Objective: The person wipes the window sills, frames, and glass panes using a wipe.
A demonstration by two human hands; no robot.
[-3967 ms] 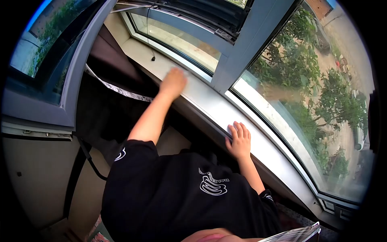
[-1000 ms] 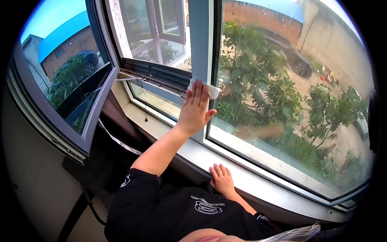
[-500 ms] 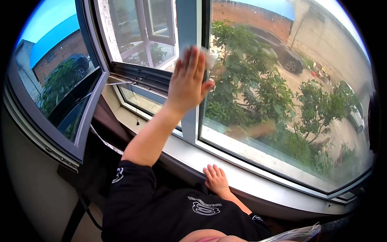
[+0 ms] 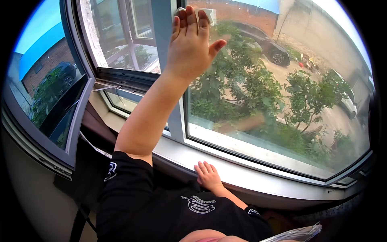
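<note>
My left hand (image 4: pixel 189 46) is raised against the upper left of the large window pane (image 4: pixel 242 117), fingers stretched and thumb out to the right. Under its fingertips it holds a white cloth (image 4: pixel 209 16) flat to the glass; most of the cloth is hidden behind the fingers. Lower down, my right hand (image 4: pixel 208 176) rests palm down on the silver window sill (image 4: pixel 238 169), its fingers slightly spread and nothing in it.
To the left, a hinged window sash (image 4: pixel 78 121) stands swung inward, with a stay arm (image 4: pixel 107 88) joining it to the frame. Shrubs (image 4: pixel 242 84), a dark car (image 4: pixel 258 38) and a wall show through the glass. Clear plastic (image 4: pixel 298 233) lies at the bottom right.
My left hand has slid upward along the glass edge with the white cloth. The view has shifted slightly; my right hand stays on the sill.
</note>
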